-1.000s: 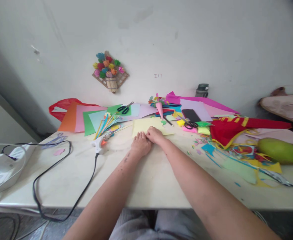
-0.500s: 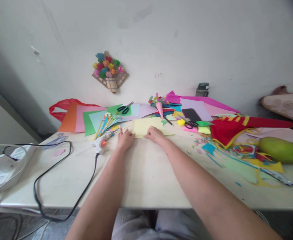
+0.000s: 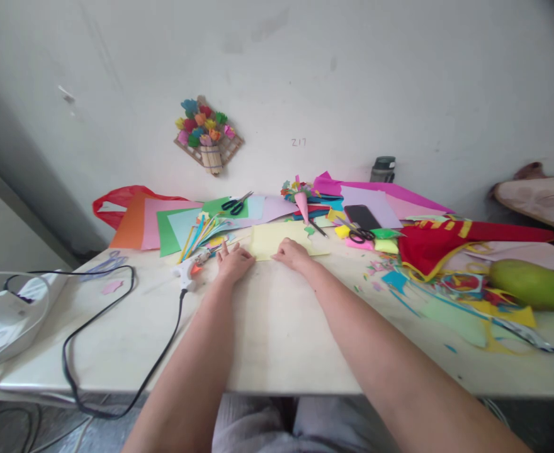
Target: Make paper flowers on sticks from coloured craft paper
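A pale yellow sheet of paper lies on the table in front of me, its near edge toward my body. My left hand rests at the sheet's near left corner, fingers partly spread and fingertips touching the corner. Curled over the near edge is my right hand, its thumb and fingers pressed together on the paper. A white glue gun lies just left of my left hand, beside a bunch of coloured paper strips.
Coloured sheets line the wall side. Black scissors, a phone and a pencil lie beyond my right hand. Paper scraps, a red cloth and a green fruit are at right. A black cord loops at left.
The fingers of my left hand have spread and shifted slightly left at the paper's corner. My right hand stays in place on the near edge.
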A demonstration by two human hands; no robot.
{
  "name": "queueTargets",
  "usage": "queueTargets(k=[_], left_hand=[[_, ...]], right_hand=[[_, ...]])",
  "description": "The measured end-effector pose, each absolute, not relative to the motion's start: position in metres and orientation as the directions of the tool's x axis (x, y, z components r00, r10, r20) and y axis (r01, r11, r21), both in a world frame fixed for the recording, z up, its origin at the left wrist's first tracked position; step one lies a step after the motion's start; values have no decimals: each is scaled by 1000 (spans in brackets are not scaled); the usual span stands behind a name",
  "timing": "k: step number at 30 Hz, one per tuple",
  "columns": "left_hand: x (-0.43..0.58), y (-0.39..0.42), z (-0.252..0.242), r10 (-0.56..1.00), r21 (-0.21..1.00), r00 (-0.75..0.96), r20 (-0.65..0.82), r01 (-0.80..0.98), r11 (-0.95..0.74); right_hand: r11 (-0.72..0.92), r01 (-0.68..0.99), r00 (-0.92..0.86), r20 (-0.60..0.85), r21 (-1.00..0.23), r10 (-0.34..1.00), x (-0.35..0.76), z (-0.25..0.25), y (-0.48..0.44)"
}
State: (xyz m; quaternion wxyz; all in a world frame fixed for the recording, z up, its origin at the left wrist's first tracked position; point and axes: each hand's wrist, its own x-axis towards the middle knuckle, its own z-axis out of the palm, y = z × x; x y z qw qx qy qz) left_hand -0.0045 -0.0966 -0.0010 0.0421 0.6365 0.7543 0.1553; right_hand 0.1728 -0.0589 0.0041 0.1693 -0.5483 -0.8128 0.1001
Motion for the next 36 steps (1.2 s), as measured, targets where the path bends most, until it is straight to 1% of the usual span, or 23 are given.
queueTargets(k=[4, 8, 11, 17, 22, 26, 32, 36], left_hand=[[2, -98, 0, 967, 268, -189, 170, 953, 139], [14, -97, -1, 966, 217, -102, 238, 975, 50], [22, -93, -3, 971, 212, -67, 229, 977, 17], [22, -84, -8, 975, 246, -166, 147, 961, 126], [18, -79, -12, 970, 254, -205, 131, 953, 167], [16, -78, -14, 967, 256, -220, 130, 950, 182], [10, -83, -11, 950, 256, -289, 116, 933, 253], [8, -86, -9, 939, 266, -325, 113, 921, 286]], right_hand=[[381, 858, -343, 168, -343, 924, 172, 4, -59], [379, 858, -336, 179, -347, 925, 171, 4, -60], [386, 854, -336, 195, -350, 921, 171, 3, -60], [411, 829, -357, 206, -379, 911, 174, 1, -55], [427, 820, -379, 197, -381, 904, 187, 0, -49], [416, 843, -376, 180, -341, 909, 198, 5, -51], [361, 894, -334, 141, -267, 932, 197, 13, -55], [347, 906, -325, 129, -241, 937, 199, 13, -52]])
